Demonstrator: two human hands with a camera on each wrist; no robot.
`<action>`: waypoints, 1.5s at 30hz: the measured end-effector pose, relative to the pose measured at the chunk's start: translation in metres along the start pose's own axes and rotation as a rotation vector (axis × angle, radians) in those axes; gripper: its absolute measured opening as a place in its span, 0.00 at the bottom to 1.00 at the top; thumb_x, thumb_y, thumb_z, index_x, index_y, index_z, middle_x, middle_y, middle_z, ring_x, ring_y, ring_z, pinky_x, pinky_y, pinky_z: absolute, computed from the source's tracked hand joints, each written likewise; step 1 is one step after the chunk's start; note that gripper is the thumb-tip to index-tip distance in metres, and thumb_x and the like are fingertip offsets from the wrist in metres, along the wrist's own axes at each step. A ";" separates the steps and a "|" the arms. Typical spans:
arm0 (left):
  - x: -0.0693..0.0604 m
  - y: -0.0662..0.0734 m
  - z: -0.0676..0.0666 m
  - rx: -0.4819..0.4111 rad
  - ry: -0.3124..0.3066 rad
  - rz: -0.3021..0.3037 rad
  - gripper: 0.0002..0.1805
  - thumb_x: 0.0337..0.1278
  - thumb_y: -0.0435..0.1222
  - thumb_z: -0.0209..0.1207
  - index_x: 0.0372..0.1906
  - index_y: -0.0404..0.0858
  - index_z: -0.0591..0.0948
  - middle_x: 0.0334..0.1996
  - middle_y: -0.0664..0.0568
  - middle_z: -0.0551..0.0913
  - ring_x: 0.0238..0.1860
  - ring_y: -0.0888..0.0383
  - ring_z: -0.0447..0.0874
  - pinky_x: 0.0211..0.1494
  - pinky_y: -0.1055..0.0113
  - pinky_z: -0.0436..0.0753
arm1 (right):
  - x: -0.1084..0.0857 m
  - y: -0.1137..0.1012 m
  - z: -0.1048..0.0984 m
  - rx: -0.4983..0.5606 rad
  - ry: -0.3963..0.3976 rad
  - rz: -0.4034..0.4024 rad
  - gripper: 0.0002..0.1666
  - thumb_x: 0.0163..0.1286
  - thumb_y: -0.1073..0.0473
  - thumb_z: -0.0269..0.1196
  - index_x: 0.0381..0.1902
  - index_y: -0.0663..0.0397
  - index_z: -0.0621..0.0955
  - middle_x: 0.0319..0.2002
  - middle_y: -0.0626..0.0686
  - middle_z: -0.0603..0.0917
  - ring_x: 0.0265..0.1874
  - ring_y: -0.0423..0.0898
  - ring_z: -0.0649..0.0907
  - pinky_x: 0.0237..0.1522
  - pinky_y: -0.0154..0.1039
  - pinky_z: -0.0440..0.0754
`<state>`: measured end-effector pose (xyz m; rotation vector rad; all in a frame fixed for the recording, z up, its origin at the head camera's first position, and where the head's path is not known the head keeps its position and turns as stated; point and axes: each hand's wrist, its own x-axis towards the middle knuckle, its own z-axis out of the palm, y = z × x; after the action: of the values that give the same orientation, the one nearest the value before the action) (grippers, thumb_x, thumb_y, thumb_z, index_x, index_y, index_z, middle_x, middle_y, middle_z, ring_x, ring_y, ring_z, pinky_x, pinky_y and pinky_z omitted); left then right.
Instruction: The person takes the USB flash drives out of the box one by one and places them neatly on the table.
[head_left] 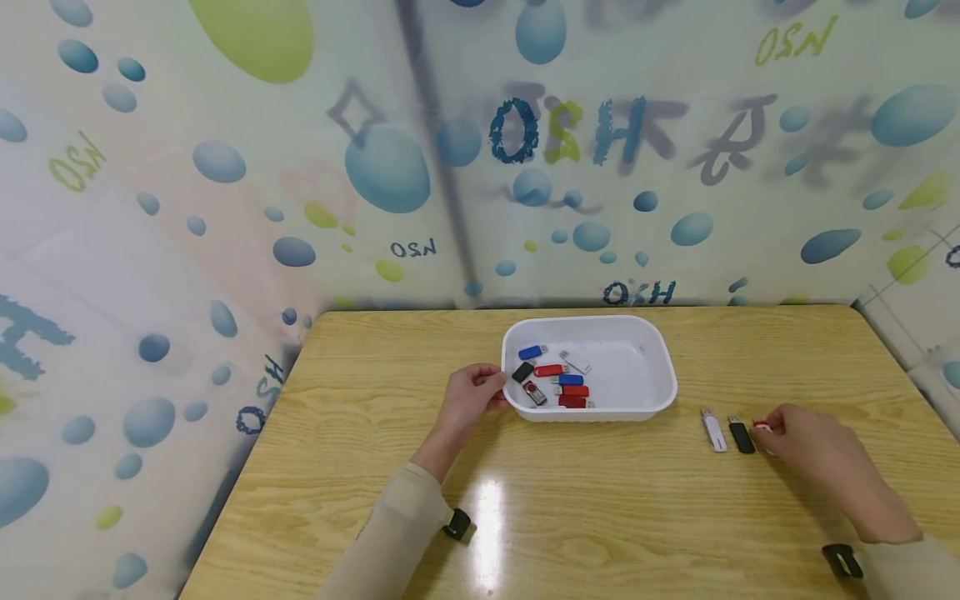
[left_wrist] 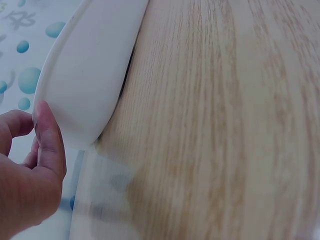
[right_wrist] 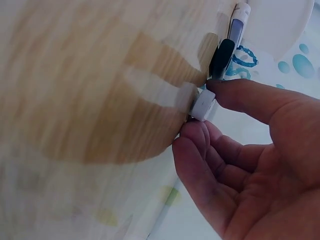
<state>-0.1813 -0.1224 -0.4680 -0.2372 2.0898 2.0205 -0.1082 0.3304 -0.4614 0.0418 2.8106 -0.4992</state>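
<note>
My left hand (head_left: 471, 400) pinches the left rim of a white plastic tray (head_left: 630, 408); the left wrist view shows fingers and thumb on the tray's rim (left_wrist: 75, 75). Several USB sticks lie in the tray's left half, among them a blue one (head_left: 529, 352), a red one (head_left: 549, 370) and a black one (head_left: 522, 372). On the table to the right, my right hand (head_left: 825, 454) pinches a small white and red USB stick (head_left: 762, 426), seen as a white piece (right_wrist: 203, 105) between thumb and fingers in the right wrist view. Beside it lies a black stick (head_left: 742, 436).
A white and grey USB stick (head_left: 714, 431) lies left of the black one, between it and the tray. The wooden table (head_left: 600, 500) ends at the back against a patterned wall covering (head_left: 465, 208). Both wrists wear black bands.
</note>
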 end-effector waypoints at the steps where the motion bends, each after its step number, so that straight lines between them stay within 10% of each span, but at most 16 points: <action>1: 0.000 0.000 0.000 -0.001 0.000 -0.001 0.14 0.72 0.31 0.61 0.55 0.25 0.80 0.43 0.34 0.85 0.32 0.58 0.84 0.39 0.68 0.89 | 0.000 0.000 0.000 -0.001 0.000 0.001 0.22 0.72 0.49 0.64 0.40 0.67 0.82 0.31 0.55 0.83 0.27 0.49 0.75 0.25 0.43 0.74; 37: 0.000 0.001 -0.001 0.013 -0.001 -0.008 0.16 0.72 0.32 0.61 0.57 0.25 0.80 0.45 0.32 0.84 0.32 0.59 0.84 0.41 0.68 0.89 | -0.006 0.000 -0.002 0.051 0.070 -0.020 0.29 0.78 0.43 0.56 0.40 0.68 0.80 0.29 0.52 0.78 0.27 0.48 0.74 0.27 0.40 0.72; 45: -0.002 0.003 -0.001 0.024 -0.006 -0.015 0.17 0.74 0.32 0.60 0.58 0.25 0.79 0.47 0.31 0.84 0.32 0.59 0.84 0.42 0.65 0.90 | -0.010 -0.003 -0.005 0.041 0.121 0.040 0.40 0.77 0.36 0.56 0.54 0.74 0.78 0.42 0.65 0.85 0.34 0.57 0.83 0.28 0.51 0.81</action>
<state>-0.1801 -0.1231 -0.4650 -0.2418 2.1011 1.9843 -0.1006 0.3295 -0.4536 0.1412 2.9106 -0.5629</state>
